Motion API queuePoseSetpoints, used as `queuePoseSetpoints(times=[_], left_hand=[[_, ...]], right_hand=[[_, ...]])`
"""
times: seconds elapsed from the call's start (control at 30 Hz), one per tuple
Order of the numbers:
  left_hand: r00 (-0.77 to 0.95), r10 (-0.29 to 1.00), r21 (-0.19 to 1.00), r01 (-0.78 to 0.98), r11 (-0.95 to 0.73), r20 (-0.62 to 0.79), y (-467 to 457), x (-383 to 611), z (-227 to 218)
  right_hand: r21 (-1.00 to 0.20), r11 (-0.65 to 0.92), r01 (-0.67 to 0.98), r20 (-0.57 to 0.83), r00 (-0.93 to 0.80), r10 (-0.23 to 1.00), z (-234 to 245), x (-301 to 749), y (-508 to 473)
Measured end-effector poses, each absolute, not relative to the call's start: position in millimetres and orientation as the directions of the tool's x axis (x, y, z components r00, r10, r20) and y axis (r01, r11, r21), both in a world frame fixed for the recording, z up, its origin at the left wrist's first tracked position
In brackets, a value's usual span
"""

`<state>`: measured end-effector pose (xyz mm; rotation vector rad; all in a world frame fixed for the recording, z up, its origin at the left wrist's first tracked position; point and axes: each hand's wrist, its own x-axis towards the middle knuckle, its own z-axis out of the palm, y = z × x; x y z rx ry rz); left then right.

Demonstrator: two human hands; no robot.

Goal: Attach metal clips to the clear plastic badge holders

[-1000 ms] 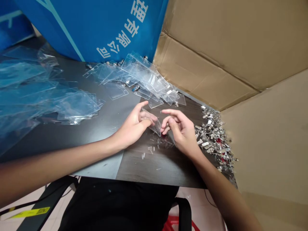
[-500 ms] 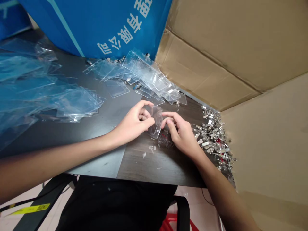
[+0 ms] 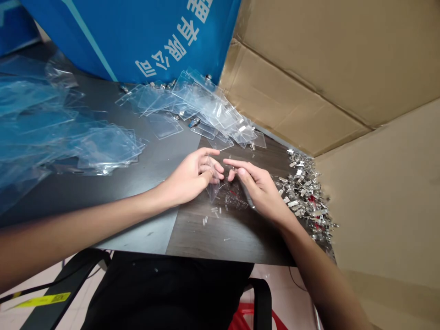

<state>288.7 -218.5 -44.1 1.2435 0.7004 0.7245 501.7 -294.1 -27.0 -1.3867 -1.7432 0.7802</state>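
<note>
My left hand (image 3: 192,176) pinches a clear plastic badge sleeve (image 3: 213,187) that hangs edge-on just above the dark table (image 3: 137,192). My right hand (image 3: 259,188) meets it at the sleeve's top, thumb and forefinger pressed together on something small that I cannot make out. Under both hands lies a small scatter of clear and red bits (image 3: 233,199). A heap of shiny metal clips (image 3: 305,197) sits just right of my right hand.
A fanned pile of clear sleeves (image 3: 206,110) lies at the back, another stack (image 3: 106,146) to the left beside loose plastic bags (image 3: 30,119). A blue printed panel (image 3: 144,36) stands behind. Cardboard walls (image 3: 326,82) close the right side. The table's front edge is near my body.
The sleeve, held flat between both hands half a second ago, has turned edge-on and dropped lower. My right fingertips have moved in to its top beside my left fingers.
</note>
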Motion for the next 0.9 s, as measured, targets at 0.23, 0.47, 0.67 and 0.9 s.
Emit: queuePoseSetpoints(times=[0.23, 0.47, 0.67, 0.9], left_hand=[[0.598, 0.798, 0.993, -0.031, 0.110, -0.070, -221.3, 288.8, -33.3], [0.538, 0.841, 0.998, 0.049, 0.028, -0.050, -224.6, 288.3, -29.5], [0.502, 0.861, 0.995, 0.079, 0.055, -0.088, -227.0, 287.4, -26.5], [0.492, 0.869, 0.998, 0.053, 0.036, -0.058, -226.2, 288.1, -35.8]], right_hand=[[-0.959, 0.085, 0.269, 0.064, -0.083, 0.994, -25.2, 501.1, -293.1], [-0.948, 0.114, 0.297, 0.105, -0.048, 0.993, -27.6, 496.4, -294.0], [-0.934, 0.159, 0.320, 0.168, 0.000, 0.986, -24.1, 496.4, -295.0], [-1.000, -0.001, 0.024, -0.001, -0.016, 1.000, -31.6, 497.9, -293.7]])
